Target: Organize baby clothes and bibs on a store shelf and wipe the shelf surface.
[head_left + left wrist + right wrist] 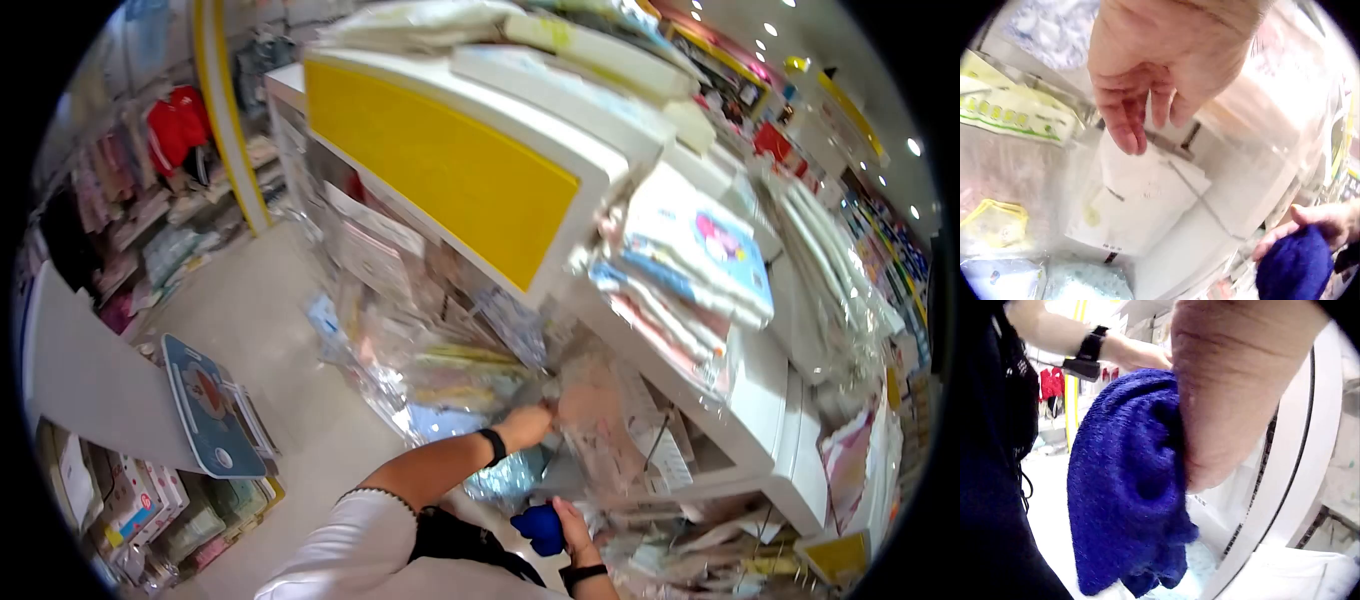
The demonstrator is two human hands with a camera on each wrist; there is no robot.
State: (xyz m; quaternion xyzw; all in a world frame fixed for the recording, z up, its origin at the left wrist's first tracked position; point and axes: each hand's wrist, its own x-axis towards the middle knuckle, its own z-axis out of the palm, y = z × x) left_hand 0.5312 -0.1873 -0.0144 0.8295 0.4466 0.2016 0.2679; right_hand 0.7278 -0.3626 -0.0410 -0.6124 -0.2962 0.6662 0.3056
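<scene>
My left hand (pixel 525 427) reaches in among plastic-wrapped goods hanging at the side of a white display stand. In the left wrist view the fingers (pixel 1124 134) point down, loosely bent, and nothing shows between them. Their tips overlap the top of a white packet (pixel 1141 206) near a thin metal hook rod (pixel 1200 197). Lower down, my right hand (pixel 572 530) grips a bunched dark blue fuzzy cloth (pixel 1125 475). The cloth hangs in folds below the hand, and the right fingers are mostly hidden in the right wrist view.
The white display stand (pixel 740 420) has a yellow panel (pixel 440 160) and carries folded packaged textiles (pixel 700 245) on top. A pink packet (pixel 600 410) hangs right of my left hand. At left stands another shelf with a blue picture board (pixel 210 410), across pale floor (pixel 320 440).
</scene>
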